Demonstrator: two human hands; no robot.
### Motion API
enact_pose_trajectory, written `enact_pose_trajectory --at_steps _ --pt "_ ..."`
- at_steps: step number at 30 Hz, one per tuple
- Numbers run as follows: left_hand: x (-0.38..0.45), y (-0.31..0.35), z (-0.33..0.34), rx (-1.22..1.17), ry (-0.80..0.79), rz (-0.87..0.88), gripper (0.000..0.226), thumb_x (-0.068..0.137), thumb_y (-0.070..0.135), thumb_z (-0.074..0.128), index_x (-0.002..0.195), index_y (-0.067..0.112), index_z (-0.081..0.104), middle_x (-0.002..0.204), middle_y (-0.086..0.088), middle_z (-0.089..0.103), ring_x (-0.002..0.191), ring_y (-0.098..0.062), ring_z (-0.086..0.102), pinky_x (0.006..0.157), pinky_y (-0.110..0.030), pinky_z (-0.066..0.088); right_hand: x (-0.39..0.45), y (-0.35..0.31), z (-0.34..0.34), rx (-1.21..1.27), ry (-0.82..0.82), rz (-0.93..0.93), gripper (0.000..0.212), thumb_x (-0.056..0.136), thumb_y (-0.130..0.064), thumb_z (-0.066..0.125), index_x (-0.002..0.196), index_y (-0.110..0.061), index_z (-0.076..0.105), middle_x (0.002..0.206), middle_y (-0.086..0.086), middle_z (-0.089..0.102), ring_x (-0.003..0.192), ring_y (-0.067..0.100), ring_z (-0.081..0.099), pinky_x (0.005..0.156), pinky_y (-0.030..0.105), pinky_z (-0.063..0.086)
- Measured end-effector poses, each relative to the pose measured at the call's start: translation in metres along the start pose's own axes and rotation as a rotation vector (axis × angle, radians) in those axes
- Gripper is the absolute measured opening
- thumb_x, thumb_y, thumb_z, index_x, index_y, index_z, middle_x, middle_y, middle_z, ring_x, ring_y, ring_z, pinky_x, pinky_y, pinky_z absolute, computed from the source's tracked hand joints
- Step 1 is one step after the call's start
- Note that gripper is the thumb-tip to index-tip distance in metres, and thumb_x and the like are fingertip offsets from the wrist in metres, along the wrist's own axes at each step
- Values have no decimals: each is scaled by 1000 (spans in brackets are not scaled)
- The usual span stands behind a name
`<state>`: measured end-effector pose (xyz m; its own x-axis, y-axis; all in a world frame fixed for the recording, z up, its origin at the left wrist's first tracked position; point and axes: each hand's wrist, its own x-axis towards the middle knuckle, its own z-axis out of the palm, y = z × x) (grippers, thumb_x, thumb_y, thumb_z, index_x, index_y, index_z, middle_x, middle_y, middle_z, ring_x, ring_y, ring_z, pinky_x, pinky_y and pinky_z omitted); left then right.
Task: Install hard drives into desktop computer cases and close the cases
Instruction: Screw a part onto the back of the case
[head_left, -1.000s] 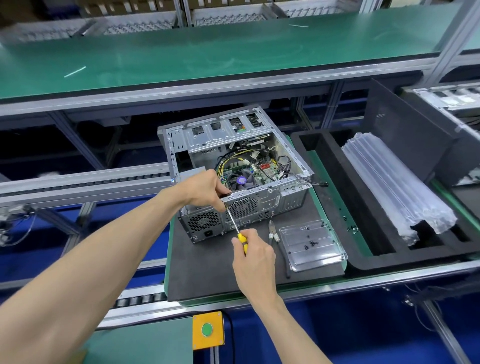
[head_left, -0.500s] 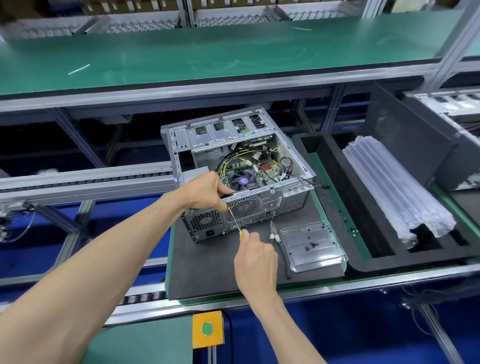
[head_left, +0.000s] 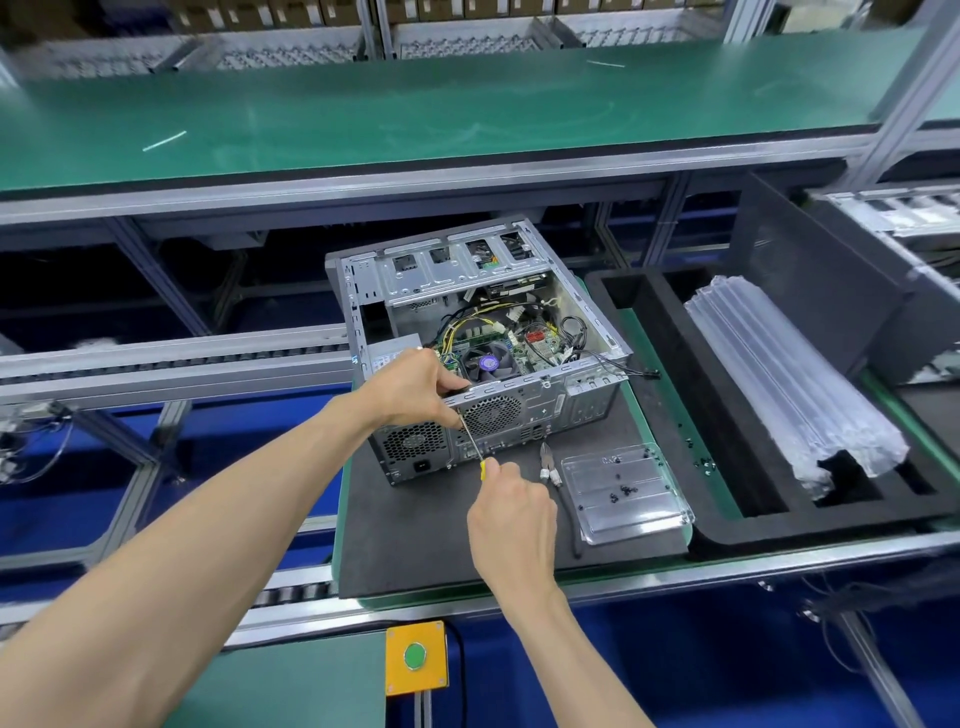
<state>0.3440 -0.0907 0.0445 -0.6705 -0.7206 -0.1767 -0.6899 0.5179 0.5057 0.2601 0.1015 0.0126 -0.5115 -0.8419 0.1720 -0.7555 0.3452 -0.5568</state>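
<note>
Two hands on the job here; your left hand (head_left: 415, 387) is curled over the near top edge of the open grey metal desktop computer case (head_left: 483, 353), fingers pinching down at the tip of the thin metal-shafted screwdriver with the yellow handle (head_left: 474, 446); your right hand (head_left: 511, 517) is wrapped round that handle, so only a sliver of yellow peeks out above the knuckles. The screwdriver tip sits against the case's rear panel beside the round fan grille (head_left: 491, 414); whatever screw is there is hidden under your left fingers, can't make it out.

The case lies on its side on a dark grey foam mat (head_left: 415, 535), side panel off, motherboard, cooler fan and yellow and black cables showing inside; whether a hard drive is in there, I can't tell, the drive cage up top blocks the view.

Just right of your right hand, small cutters with white grips (head_left: 549, 467) lie on the mat, partly cut off by your hand; next to them a clear plastic tray (head_left: 631, 514) holds a few tiny black screws. Further right, a black foam tray (head_left: 675, 395) carries a stack of clear plastic packaging (head_left: 789, 384). An orange box with a green button (head_left: 415, 656) sits at the near edge.
</note>
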Motion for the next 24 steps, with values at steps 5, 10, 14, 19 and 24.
enact_pose_trajectory --at_steps 5,10,14,19,24 --pt "-3 1 0 2 9 7 56 70 22 89 123 11 72 77 48 37 51 5 52 46 -6 34 -4 4 2 266 50 36 23 91 -18 71 92 -18 48 84 3 61 69 23 53 61 28 25" --pt "0 -2 4 22 46 -22 57 69 25 88 122 15 72 53 29 59 45 3 46 47 -11 35 -2 -9 1 -27 105 -20 31 86 -19 76 63 -9 58 46 6 56 37 25 54 43 24 14" --pt "-2 -1 4 7 48 -11 56 70 23 88 123 12 72 68 13 70 45 2 46 46 -9 34 0 -1 4 79 39 38 25 102 -30 54 82 -14 56 68 10 65 62 31 62 49 34 20" --pt "-3 0 3 4 47 40 56 71 22 88 123 10 71 80 43 20 78 0 44 50 -5 35 -1 2 1 214 74 -10 21 87 -14 75 90 -11 53 78 7 64 67 31 62 57 30 28" --pt "-2 -4 4 -12 28 9 56 69 20 89 121 12 73 83 44 30 52 10 49 50 -4 35 1 -9 -1 -114 135 -63 31 80 -20 81 63 -10 57 44 7 54 34 25 53 42 22 18"
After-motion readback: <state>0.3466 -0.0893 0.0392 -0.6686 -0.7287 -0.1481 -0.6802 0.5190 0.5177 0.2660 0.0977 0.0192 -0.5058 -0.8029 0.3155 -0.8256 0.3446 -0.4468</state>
